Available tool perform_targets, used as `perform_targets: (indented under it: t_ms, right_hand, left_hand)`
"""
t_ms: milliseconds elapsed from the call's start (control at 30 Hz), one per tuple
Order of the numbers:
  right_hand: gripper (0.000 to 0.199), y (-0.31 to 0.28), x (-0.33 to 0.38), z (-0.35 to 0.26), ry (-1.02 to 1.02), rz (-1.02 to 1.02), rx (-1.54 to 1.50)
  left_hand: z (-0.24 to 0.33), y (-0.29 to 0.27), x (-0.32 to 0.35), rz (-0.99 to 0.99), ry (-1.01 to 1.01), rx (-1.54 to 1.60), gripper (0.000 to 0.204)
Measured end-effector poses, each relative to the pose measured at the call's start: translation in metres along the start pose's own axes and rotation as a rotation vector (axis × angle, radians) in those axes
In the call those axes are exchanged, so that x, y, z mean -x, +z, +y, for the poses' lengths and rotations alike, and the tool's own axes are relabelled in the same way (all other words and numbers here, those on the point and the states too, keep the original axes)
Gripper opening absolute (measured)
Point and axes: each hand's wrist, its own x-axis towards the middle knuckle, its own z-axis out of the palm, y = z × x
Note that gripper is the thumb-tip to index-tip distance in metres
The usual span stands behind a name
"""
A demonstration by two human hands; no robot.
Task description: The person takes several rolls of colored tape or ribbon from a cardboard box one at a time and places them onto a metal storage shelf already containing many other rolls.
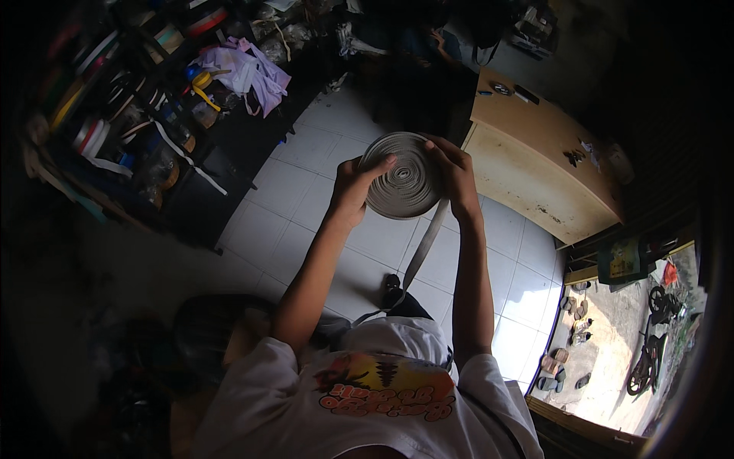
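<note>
A flat grey roll of webbing strap (405, 183), wound in a spiral, is held up in front of me between both hands. My left hand (354, 187) grips its left edge, the thumb lying across the face of the coil. On the upper right edge, my right hand (456, 174) is closed round the roll, the thumb near the rim. From beneath the right hand a loose tail of the strap (421, 249) hangs down toward my lap. The fingers behind the roll are hidden.
At the left stands a dark shelf with ribbon rolls (92, 138) and a lilac bag (246, 70). A wooden desk (547, 145) with small items is on the right. Beyond a bright doorway lie several shoes (552, 367) and a motorbike (650, 336). White tiles (306, 199) cover the floor.
</note>
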Motion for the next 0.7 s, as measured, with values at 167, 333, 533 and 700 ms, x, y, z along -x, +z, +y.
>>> perform_targets:
  t_ms: [167, 333, 533, 700]
  right_hand:
    - [0.042, 0.033, -0.090, 0.022, -0.110, 0.148, -0.007]
    - [0.043, 0.078, -0.168, 0.039, -0.141, 0.196, -0.005]
    - [0.037, 0.091, -0.301, 0.045, -0.101, -0.363, -0.062]
    - [0.032, 0.140, -0.404, 0.062, -0.167, -0.624, 0.013]
  left_hand:
    - [-0.004, 0.020, -0.098, 0.608, 0.305, 0.236, 0.047]
    - [0.001, 0.018, -0.159, 0.725, 0.348, 0.440, 0.058]
    - [0.032, -0.113, -0.249, 0.303, 0.165, 0.400, 0.042]
    - [0.092, -0.164, -0.309, 0.130, 0.053, 0.014, 0.037]
